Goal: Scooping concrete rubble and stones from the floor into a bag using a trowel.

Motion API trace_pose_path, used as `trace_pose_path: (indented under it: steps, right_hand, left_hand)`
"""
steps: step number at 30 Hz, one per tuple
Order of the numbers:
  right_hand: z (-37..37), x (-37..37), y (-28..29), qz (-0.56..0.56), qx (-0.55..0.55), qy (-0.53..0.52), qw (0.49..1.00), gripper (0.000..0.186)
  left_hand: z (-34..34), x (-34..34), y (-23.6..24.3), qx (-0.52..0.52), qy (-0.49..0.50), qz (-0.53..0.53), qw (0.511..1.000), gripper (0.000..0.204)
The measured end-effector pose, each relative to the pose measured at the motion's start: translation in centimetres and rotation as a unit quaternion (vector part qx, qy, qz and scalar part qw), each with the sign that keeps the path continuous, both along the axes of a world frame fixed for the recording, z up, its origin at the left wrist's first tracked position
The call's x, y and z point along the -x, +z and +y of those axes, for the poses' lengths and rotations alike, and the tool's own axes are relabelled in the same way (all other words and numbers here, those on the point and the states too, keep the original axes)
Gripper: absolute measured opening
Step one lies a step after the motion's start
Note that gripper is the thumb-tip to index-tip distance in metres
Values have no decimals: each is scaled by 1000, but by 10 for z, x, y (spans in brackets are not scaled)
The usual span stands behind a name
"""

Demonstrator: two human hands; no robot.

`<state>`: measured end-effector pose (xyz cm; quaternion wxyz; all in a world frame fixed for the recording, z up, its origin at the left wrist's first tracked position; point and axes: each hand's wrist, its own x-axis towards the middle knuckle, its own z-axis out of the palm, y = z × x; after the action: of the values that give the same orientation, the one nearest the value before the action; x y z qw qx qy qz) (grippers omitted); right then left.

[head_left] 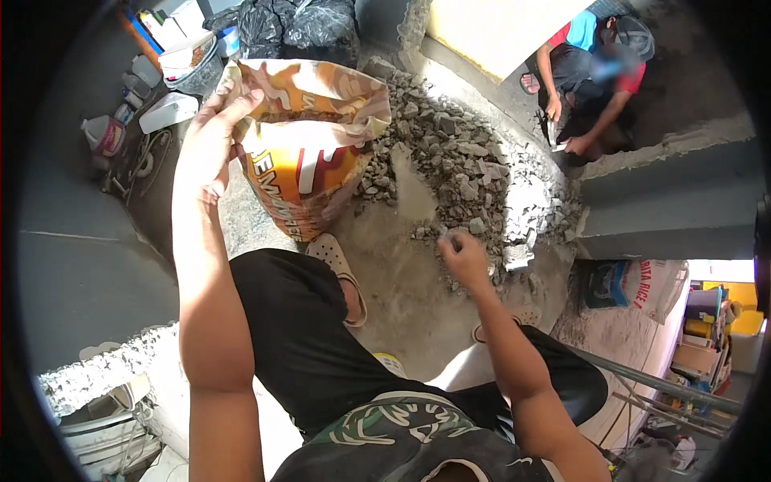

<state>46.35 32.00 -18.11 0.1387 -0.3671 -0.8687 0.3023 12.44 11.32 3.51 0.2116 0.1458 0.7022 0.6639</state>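
My left hand [215, 136] grips the folded rim of an orange and yellow printed sack [301, 181], thumb over the edge. The sack stands upright with its mouth open; its bottom is out of sight. My right hand [464, 259] is closed, low over the dusty floor at the near edge of a heap of broken concrete rubble [466, 161]. Ahead of its fingers lies a flat, pointed, dust-coloured shape that looks like a trowel blade [415, 189]. The handle is hidden in the fist.
Black garbage bags [297, 32] stand behind the sack, with a bucket [193, 68] and bottles at the left. A co-worker [602, 68] crouches at the far right, holding a tool. A low grey wall [666, 201] and a white rice sack [642, 287] are on the right.
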Motion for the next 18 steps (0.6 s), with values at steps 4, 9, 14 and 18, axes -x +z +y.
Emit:
trace_pose_path:
  steps: [4, 9, 14, 18]
  right_hand:
    - [-57, -29, -75, -135, 169, 62, 974, 40]
    - [-55, 29, -116, -243, 181, 67, 951, 41]
    - [55, 150, -130, -170, 185, -29, 968, 44]
    - [63, 184, -142, -144, 146, -106, 973, 52]
  left_hand:
    - [2, 5, -9, 30, 2, 6, 1000, 82]
    - [-2, 10, -14, 44, 15, 25, 999, 85]
    - [6, 8, -12, 44, 7, 24, 999, 83]
    - [13, 11, -19, 30, 6, 31, 999, 79]
